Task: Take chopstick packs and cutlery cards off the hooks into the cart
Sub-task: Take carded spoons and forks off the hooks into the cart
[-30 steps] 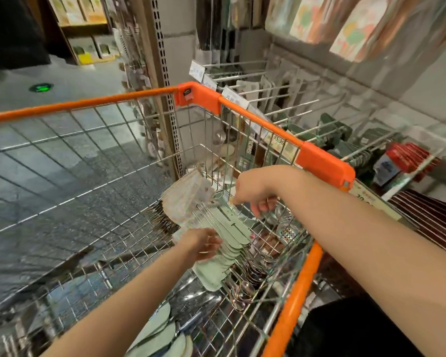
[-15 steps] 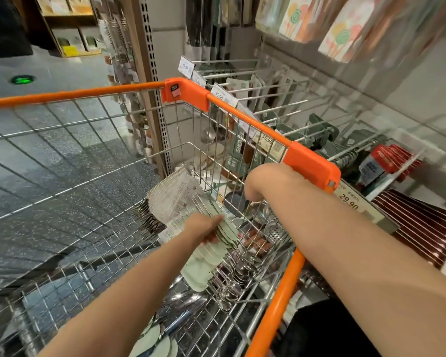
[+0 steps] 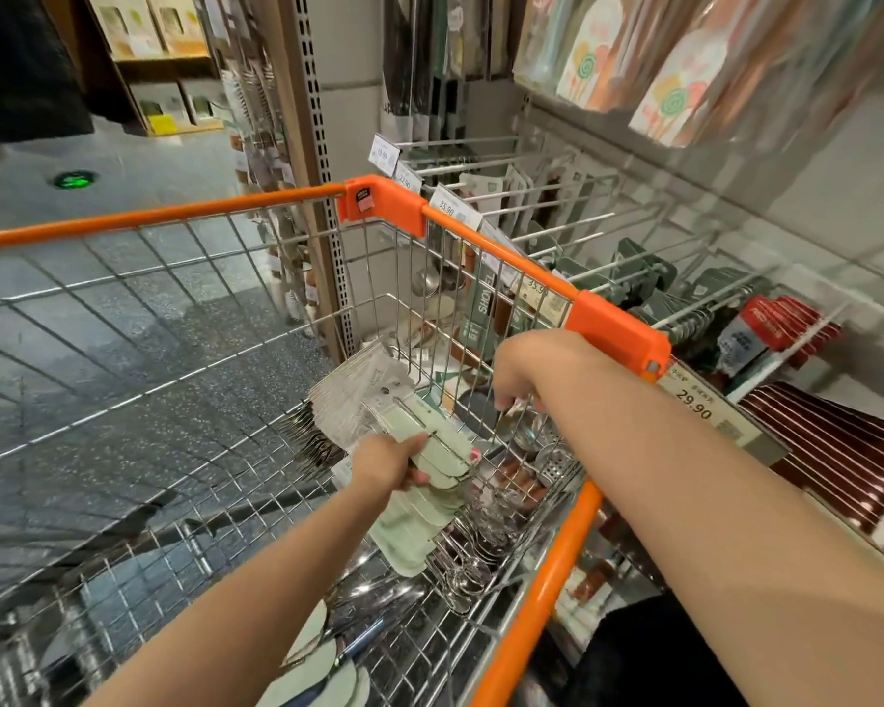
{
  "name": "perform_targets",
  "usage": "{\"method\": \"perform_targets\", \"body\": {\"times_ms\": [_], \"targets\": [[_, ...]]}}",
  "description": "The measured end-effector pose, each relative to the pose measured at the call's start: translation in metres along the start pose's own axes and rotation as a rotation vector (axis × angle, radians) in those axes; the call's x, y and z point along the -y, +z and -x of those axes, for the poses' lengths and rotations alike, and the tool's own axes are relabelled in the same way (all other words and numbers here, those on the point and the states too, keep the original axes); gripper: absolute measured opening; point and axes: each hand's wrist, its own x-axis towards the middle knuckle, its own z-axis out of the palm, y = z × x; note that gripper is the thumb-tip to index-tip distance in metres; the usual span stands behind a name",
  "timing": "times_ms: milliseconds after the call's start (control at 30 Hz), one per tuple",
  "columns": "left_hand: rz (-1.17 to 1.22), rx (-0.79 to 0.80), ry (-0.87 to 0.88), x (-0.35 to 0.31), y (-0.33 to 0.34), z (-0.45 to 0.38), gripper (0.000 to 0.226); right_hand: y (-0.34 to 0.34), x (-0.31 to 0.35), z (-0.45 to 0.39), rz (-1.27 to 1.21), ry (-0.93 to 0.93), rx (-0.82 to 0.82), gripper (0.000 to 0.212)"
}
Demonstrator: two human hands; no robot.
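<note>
The left hand (image 3: pixel 390 460) grasps a fanned stack of pale green cutlery cards (image 3: pixel 432 482) with shiny metal spoons fixed to them. Its fingers (image 3: pixel 419 476) curl under the stack's near edge, and a thumb with a pink nail (image 3: pixel 474 455) presses on the top card. The cards spread away from the fingers in two directions: up toward the far corner, and down toward the camera, where the spoon bowls hang off the lower end.

The right hand (image 3: pixel 524 372) hangs inside the basket, just above and to the right of the stack, with its wrist bent down. Its fingertips point at the wire side wall; whether they pinch anything cannot be told, since they are hidden behind the hand.

A second fan of white printed cards with dark fork tines (image 3: pixel 363 400) lies touching the far end of the green stack, leaning into the corner.

All of this sits in the wire shopping cart with an orange plastic rim (image 3: pixel 547 599). More green cards (image 3: pixel 322 676) rest on the cart floor nearer the camera.

Beyond the rim, metal display hooks (image 3: pixel 557 216) carry price tags and a few hanging packs.
</note>
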Motion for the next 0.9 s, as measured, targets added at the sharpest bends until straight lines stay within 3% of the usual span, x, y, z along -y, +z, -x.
{"method": "perform_targets", "body": {"times_ms": [133,300,433,533,667,800,900], "targets": [[0.125,-0.044,0.110,-0.032,-0.020,0.024,0.029,-0.006,0.002,0.021,0.049,-0.079,-0.093,0.045],[0.188,-0.062,0.260,-0.072,-0.038,0.061,0.026,-0.005,0.004,0.036,0.029,-0.171,0.043,0.090],[0.250,-0.098,0.403,-0.110,-0.047,0.087,0.029,-0.010,0.001,0.057,-0.033,-0.245,-0.196,0.084],[0.369,-0.084,0.503,-0.142,-0.046,0.113,0.027,-0.019,-0.015,0.078,-0.141,-0.288,-0.448,0.045],[0.487,0.004,0.611,-0.182,-0.026,0.151,0.021,-0.018,-0.045,0.113,-0.420,-0.339,-0.639,0.027],[0.529,0.054,0.662,-0.208,0.018,0.178,0.017,-0.002,-0.078,0.140,-0.539,-0.339,-0.843,0.032],[0.531,0.163,0.639,-0.220,0.055,0.191,0.036,-0.001,-0.109,0.151,-0.674,-0.333,-0.964,0.034]]}}
